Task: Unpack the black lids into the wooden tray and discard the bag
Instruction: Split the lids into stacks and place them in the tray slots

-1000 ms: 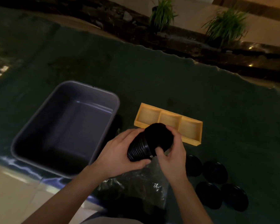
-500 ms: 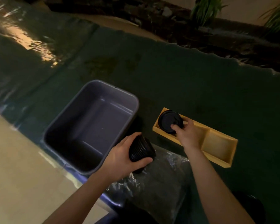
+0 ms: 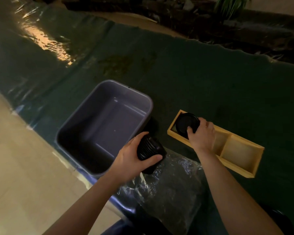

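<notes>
Since a second ago the right hand (image 3: pixel 202 134) has left the stack and carried one round black plastic lid (image 3: pixel 187 123) to the leftmost compartment of the three-compartment yellow wooden tray (image 3: pixel 241 155), grip closed on its rim, lid not yet released. Left hand (image 3: pixel 134 158) grips the remaining ribbed stack of black lids (image 3: pixel 149 148) above the crinkled clear plastic bag (image 3: pixel 168 187), beside the grey plastic bin (image 3: pixel 85 122) on the green worktop (image 3: pixel 210 73). Unpacking looks early; bag not yet discarded.

The scene is dimly lit in warm tones. Orange glare is reflected off the wet surface (image 3: pixel 46 41) at upper left; edges are bent by wide-angle distortion.
</notes>
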A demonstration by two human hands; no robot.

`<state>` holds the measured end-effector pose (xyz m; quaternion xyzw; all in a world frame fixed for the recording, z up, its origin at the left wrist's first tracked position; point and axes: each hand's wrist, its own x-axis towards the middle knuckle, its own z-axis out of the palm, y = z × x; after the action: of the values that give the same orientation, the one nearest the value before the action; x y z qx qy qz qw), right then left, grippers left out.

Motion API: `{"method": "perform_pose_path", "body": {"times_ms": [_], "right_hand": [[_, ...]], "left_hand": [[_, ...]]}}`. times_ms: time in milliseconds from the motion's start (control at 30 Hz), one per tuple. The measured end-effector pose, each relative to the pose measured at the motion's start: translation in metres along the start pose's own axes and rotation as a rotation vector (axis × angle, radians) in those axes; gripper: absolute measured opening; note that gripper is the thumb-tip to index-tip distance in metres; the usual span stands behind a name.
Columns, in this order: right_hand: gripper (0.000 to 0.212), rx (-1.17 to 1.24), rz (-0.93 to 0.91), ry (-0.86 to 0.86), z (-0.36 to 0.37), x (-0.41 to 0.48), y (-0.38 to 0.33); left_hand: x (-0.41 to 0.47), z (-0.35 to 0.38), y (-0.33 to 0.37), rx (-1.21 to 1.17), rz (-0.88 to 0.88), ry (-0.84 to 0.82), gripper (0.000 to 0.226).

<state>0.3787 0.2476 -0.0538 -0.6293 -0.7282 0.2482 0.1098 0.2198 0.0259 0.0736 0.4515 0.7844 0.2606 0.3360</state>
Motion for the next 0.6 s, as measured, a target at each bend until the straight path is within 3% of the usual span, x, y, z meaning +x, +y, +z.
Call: {"method": "perform_pose_path", "body": {"times_ms": [100, 200, 267, 333, 467, 600], "right_hand": [[0.064, 0.077, 0.035, 0.028, -0.007, -0.009, -0.001], [0.051, 0.354, -0.052, 0.007, -0.028, -0.033, -0.01], [0.042, 0.602, -0.2, -0.148, -0.048, -0.061, -0.016], [0.048, 0.725, -0.324, -0.317, -0.065, -0.092, -0.018], [0.077, 0.723, -0.465, -0.442, -0.078, -0.131, -0.022], [0.073, 0.721, -0.457, -0.332, -0.087, -0.141, -0.018]], "left_hand": [[0.002, -0.001, 0.001, -0.006, 0.001, 0.015, 0.089], [0.006, -0.002, 0.004, -0.082, -0.015, 0.002, 0.092], [0.009, -0.003, 0.006, -0.172, -0.029, -0.015, 0.093], [0.013, -0.002, 0.008, -0.23, -0.034, -0.034, 0.093], [0.019, 0.001, 0.017, -0.261, 0.0, -0.107, 0.087], [0.022, 0.006, 0.031, -0.236, 0.065, -0.207, 0.08]]}}
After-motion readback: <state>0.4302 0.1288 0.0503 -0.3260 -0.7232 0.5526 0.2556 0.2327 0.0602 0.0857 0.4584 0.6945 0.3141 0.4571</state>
